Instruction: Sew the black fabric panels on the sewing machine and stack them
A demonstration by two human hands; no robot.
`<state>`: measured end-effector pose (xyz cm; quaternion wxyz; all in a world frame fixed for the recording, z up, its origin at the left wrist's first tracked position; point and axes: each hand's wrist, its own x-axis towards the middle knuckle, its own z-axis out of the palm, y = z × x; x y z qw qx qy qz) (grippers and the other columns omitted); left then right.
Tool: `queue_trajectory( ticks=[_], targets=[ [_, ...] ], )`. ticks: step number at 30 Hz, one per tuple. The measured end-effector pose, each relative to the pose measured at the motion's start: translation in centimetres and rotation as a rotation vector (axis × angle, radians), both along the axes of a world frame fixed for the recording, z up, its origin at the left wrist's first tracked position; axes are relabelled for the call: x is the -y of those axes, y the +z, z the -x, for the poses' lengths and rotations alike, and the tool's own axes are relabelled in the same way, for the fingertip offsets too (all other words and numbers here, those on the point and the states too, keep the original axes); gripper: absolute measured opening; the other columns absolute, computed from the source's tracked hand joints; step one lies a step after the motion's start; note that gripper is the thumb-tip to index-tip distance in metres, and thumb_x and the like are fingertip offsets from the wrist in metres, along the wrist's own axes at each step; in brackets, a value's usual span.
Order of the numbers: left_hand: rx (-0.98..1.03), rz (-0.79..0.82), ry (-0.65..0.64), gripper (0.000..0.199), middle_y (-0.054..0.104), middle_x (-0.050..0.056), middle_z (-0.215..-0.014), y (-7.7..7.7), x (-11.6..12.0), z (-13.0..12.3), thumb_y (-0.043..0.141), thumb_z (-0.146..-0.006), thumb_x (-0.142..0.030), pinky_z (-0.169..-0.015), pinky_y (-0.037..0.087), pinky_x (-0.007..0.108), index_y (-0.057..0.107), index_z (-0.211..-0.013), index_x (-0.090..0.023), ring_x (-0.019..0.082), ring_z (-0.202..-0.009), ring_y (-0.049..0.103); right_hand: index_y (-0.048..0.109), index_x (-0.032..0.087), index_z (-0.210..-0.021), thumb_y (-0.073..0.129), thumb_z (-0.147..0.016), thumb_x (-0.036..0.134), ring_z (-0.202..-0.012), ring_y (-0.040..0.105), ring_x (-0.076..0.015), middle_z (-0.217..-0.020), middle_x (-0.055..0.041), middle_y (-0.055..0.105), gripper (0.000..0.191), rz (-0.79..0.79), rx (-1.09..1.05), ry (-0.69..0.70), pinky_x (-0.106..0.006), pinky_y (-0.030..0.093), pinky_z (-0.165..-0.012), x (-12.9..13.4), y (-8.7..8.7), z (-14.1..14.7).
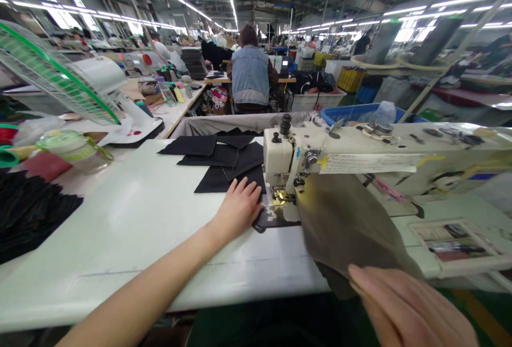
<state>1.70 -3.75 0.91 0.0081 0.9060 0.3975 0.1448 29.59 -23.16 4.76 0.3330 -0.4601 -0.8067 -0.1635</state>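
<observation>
Two bare hands are at work at a sewing machine (pixel 362 144) on a pale table (pixel 132 224). The left hand (pixel 239 208) lies flat, its fingers loosely spread and clasping nothing, the tips resting on the lowest of several overlapping black panels (pixel 212 180), apparently to steady it beside the presser foot (pixel 281 196). The right hand (pixel 412 304) has its fingers closed on the near edge of a dark cloth (pixel 348 224), seemingly to control its free side; this cloth lies right of the foot, partly beneath the machine's arm. That arm hides the cloth's far end. Blur softens the cloth; the right wrist is cut off. Needle contact cannot be determined.
</observation>
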Motion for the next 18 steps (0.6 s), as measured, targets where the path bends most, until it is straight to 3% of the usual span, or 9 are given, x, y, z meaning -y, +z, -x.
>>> queue_trajectory(
  ticks=[2, 3, 4, 6, 8, 10, 13, 15, 18],
  targets=[
    [0.097, 0.03, -0.166, 0.067, 0.052, 0.019, -0.15, 1.1, 2.9, -0.1, 0.066, -0.091, -0.035, -0.121, 0.026, 0.058, 0.042, -0.15, -0.014, 0.036, -0.144, 0.041, 0.069, 0.019, -0.114, 0.05, -0.099, 0.018, -0.071, 0.073, -0.0137, -0.087, 0.0002, 0.079, 0.024, -0.054, 0.072, 0.086, -0.027, 0.054, -0.066, -1.2, 0.9, 2.6],
    [0.101, 0.083, -0.349, 0.073, 0.049, 0.017, -0.153, 1.5, 4.3, 0.0, 0.066, -0.091, -0.037, -0.123, 0.025, 0.056, 0.037, -0.154, -0.016, 0.035, -0.148, 0.036, 0.068, 0.019, -0.111, 0.044, -0.101, 0.016, -0.068, 0.073, -0.0135, -0.084, 0.0007, 0.079, 0.026, -0.055, 0.094, 0.11, -0.028, 0.053, -0.063, -1.6, 1.2, 3.8],
    [0.113, 0.144, -0.499, 0.067, 0.051, 0.015, -0.152, 1.8, 5.5, 0.1, 0.063, -0.094, -0.037, -0.124, 0.026, 0.051, 0.038, -0.153, -0.018, 0.031, -0.148, 0.036, 0.067, 0.02, -0.109, 0.042, -0.101, 0.014, -0.065, 0.072, -0.013, -0.081, 0.0014, 0.078, 0.027, -0.055, 0.097, 0.131, -0.028, 0.052, -0.06, -1.8, 1.3, 4.9],
    [0.158, 0.246, -0.654, 0.045, 0.064, 0.011, -0.139, 2.0, 7.1, 0.6, 0.05, -0.101, -0.025, -0.122, 0.032, 0.041, 0.048, -0.145, -0.02, 0.023, -0.137, 0.053, 0.065, 0.02, -0.107, 0.048, -0.099, 0.015, -0.059, 0.069, -0.0121, -0.074, 0.0032, 0.076, 0.019, -0.057, 0.076, 0.158, -0.028, 0.051, -0.058, -1.9, 1.0, 6.4],
    [0.216, 0.253, -0.635, 0.036, 0.074, 0.009, -0.122, 1.9, 7.8, 1.8, 0.043, -0.102, -0.015, -0.119, 0.038, 0.038, 0.056, -0.135, -0.019, 0.019, -0.116, 0.069, 0.063, 0.018, -0.109, 0.057, -0.096, 0.022, -0.061, 0.069, -0.0132, -0.076, 0.0019, 0.076, 0.015, -0.037, 0.037, 0.165, -0.028, 0.053, -0.061, -1.8, 0.5, 6.8],
    [0.255, 0.186, -0.527, 0.036, 0.076, 0.008, -0.113, 2.1, 8.1, 3.7, 0.043, -0.099, -0.01, -0.117, 0.042, 0.041, 0.057, -0.131, -0.017, 0.019, -0.103, 0.074, 0.064, 0.016, -0.112, 0.056, -0.093, 0.026, -0.072, 0.072, -0.0171, -0.088, -0.0026, 0.077, 0.023, 0.063, 0.006, 0.148, -0.031, 0.056, -0.067, -1.7, -0.3, 6.5],
    [0.243, 0.101, -0.421, 0.042, 0.076, 0.006, -0.114, 3.4, 8.6, 7.3, 0.046, -0.095, -0.006, -0.114, 0.046, 0.039, 0.056, -0.132, -0.02, 0.018, -0.105, 0.073, 0.067, 0.02, -0.109, 0.048, -0.079, 0.013, -0.09, 0.073, -0.0202, -0.103, -0.0045, 0.076, 0.036, 0.249, -0.047, 0.118, -0.033, 0.058, -0.078, -1.5, -1.3, 5.2],
    [0.212, 0.097, -0.402, 0.045, 0.075, 0.006, -0.118, 4.6, 9.3, 9.6, 0.05, -0.093, -0.009, -0.109, 0.051, 0.036, 0.056, -0.135, -0.023, 0.019, -0.106, 0.073, 0.067, 0.022, -0.107, 0.046, -0.073, 0.006, -0.094, 0.072, -0.02, -0.106, -0.0038, 0.076, 0.044, 0.285, -0.084, 0.107, -0.033, 0.058, -0.083, -1.4, -1.8, 4.6],
    [0.169, 0.177, -0.344, 0.043, 0.074, 0.006, -0.121, 5.5, 10.4, 11.7, 0.054, -0.091, -0.016, -0.103, 0.056, 0.036, 0.06, -0.131, -0.028, 0.022, -0.109, 0.072, 0.065, 0.023, -0.106, 0.048, -0.081, 0.004, -0.096, 0.072, -0.0187, -0.106, -0.0044, 0.076, 0.037, 0.272, -0.157, 0.15, -0.031, 0.058, -0.086, -1.3, -1.9, 4.5]
  ],
)
